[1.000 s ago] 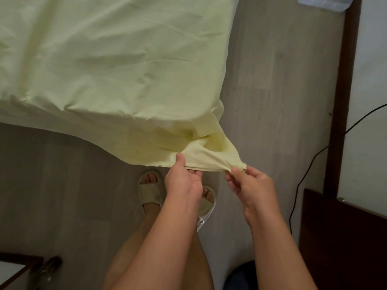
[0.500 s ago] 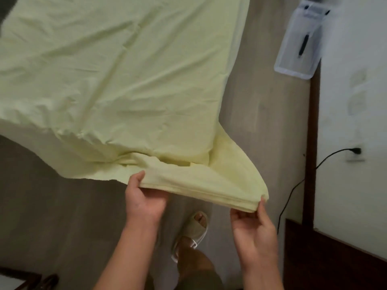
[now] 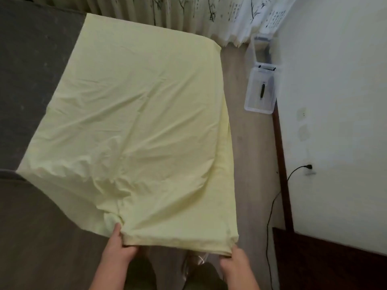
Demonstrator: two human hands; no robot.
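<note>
A pale yellow bed sheet (image 3: pixel 142 114) lies spread over the right part of a grey mattress (image 3: pixel 27 65). Its near edge hangs off toward me, bunched and wrinkled. My left hand (image 3: pixel 118 246) grips the near hem, thumb on top of the cloth. My right hand (image 3: pixel 232 261) pinches the near right corner of the same hem from below. The cloth is stretched between the two hands.
Wooden floor (image 3: pixel 249 155) runs along the bed's right side. A clear plastic box (image 3: pixel 260 91) with a dark pen in it stands by the white wall (image 3: pixel 335 101). A black cable (image 3: pixel 272 208) hangs from a wall socket. Dark wooden furniture (image 3: pixel 326 264) stands at the lower right. Patterned curtains (image 3: pixel 209 11) hang behind.
My hands have spread apart along the hem and the sheet's near edge is lifted and pulled toward me. The view has risen, so the whole bed and curtains show.
</note>
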